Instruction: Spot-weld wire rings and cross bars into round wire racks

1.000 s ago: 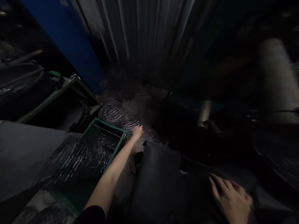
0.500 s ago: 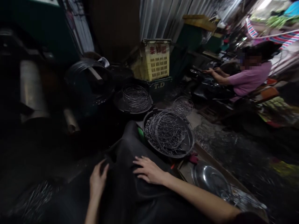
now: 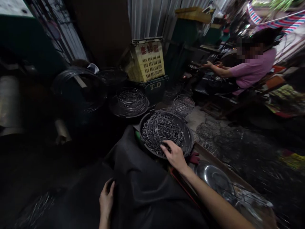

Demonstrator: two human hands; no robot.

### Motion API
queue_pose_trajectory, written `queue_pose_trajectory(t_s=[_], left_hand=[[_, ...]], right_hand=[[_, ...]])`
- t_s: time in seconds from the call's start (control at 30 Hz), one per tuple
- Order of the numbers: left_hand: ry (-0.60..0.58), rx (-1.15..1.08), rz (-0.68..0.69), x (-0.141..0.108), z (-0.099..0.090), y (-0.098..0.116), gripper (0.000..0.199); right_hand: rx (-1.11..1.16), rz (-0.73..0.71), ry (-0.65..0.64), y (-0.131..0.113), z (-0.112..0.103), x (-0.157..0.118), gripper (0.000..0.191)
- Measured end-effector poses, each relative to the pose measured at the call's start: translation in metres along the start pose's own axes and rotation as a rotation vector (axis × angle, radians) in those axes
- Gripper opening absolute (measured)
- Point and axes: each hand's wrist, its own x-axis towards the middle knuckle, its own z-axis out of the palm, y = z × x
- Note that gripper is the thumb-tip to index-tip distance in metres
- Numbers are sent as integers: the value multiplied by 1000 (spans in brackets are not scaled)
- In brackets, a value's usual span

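My right hand (image 3: pixel 175 156) is over the near rim of a round dark basin (image 3: pixel 189 138), fingers bent and thumb apart from them. Nothing shows in its grip. Inside the basin lies a tangle of short metal wire pieces (image 3: pixel 158 132) with thin wire rings on top. My left hand (image 3: pixel 106 196) rests low by the dark cloth (image 3: pixel 140 181) over my lap, its thumb and fingers apart and holding nothing visible. Part of its fingers is in shadow.
Behind stands another basin with wire hoops (image 3: pixel 133 101), near a yellow crate (image 3: pixel 152 63) on a dark bin. A shiny metal bowl (image 3: pixel 214 176) and a dark red glove (image 3: pixel 194 158) lie at right. A person in a pink shirt (image 3: pixel 254 70) sits beyond.
My right hand has gone from the cloth on my lap forward and right to the basin. My left hand sits slightly lower and further right in view. The view has shifted a little.
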Motion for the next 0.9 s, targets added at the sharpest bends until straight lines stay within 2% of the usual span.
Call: queue_pose_trajectory(t_s=[0.07,0.13,0.2,0.23,0.3,0.37,0.43,0.53,0.6,0.83,0.9], left_hand=[[-42,-46,17,-3,2,0,44],[-44,-52,13,-6,2,2,44],[-43,-65,3,-7,2,4,45],[-42,-77,0,-7,1,4,46],[-36,-107,-4,-7,0,4,49],[-26,-143,-8,-6,0,2,53],[-29,-190,-13,-7,1,0,58],[-44,-245,-18,-8,2,-3,61],[-40,-250,-16,-10,2,-5,59],[-28,-226,2,-8,2,-4,59],[-2,-186,9,-9,0,-4,57]], right_hand=[[135,103,19,-3,-22,11,29],[228,181,96,-5,-47,23,30],[323,219,156,-6,-66,33,31],[380,223,131,-6,-71,36,32],[506,229,-25,-6,-68,37,34],[611,250,-178,-7,-53,35,35],[651,265,-203,-8,-32,31,34],[579,214,-56,-10,-17,34,32],[512,185,54,-7,-23,41,34],[448,257,363,22,-88,69,42],[369,231,377,26,-98,69,44]])
